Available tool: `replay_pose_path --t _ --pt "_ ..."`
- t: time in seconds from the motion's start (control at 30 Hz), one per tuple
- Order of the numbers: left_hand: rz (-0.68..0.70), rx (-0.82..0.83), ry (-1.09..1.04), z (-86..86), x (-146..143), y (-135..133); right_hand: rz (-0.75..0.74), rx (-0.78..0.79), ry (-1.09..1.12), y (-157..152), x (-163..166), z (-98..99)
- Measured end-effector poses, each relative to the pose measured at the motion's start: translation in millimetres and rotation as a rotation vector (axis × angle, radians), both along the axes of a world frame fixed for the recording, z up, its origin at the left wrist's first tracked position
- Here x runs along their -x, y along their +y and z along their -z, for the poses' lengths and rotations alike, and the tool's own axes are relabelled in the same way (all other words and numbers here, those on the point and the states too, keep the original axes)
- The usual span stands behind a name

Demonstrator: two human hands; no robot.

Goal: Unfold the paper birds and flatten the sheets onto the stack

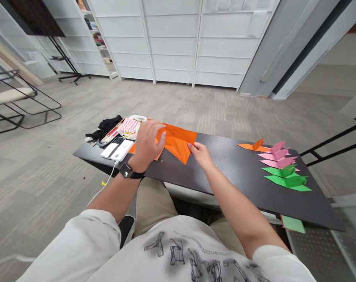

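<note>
Dark table (pixel 230 168) over grey carpet. Orange paper (pixel 178 143), partly folded with sharp creases, laid flat at left end. Left hand (pixel 147 143) spread, pressed flat on it; right hand (pixel 199 153) fingertips pinching near edge.

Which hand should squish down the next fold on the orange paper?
Probably the right hand: its fingertips already pinch the orange paper at its edge, near the fold. The left hand lies flat on the sheet, holding it steady on the black board.
</note>
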State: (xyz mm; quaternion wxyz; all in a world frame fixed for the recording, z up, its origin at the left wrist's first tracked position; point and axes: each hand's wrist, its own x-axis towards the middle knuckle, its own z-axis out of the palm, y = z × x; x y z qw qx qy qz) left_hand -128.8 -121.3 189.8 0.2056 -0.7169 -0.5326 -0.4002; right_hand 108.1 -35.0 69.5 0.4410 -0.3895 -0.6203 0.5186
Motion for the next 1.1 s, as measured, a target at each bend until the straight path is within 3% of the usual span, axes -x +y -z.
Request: replay_pose_path --t 0.13,0.23,0.43,0.63,0.77,0.87,1.1 --pt "-0.04 0.187 -0.001 33.4 -6.8 -11.5 -0.037 0.406 0.145 5.7 60.1 -9.0" --pt "-0.128 0.283 -0.007 64.9 6.5 -8.8 -0.02 0.577 0.126 7.4 92.3 -8.2" --pt "-0.236 0.429 -0.013 112.6 49.7 12.3 -0.026 0.678 0.043 15.8 138.6 8.5" --pt "-0.306 0.662 -0.053 150.5 81.2 44.5 -0.068 0.663 -0.122 34.6 165.6 30.1" --pt "-0.351 0.829 -0.045 172.3 90.1 54.4 -0.05 0.519 -0.253 42.5 159.9 46.1" --pt "-0.358 0.841 -0.022 181.6 91.6 54.4 -0.006 0.373 -0.292 38.3 139.7 56.0" --pt "-0.356 0.888 -0.003 184.5 95.4 56.8 0.042 0.164 -0.212 7.8 49.2 64.7"
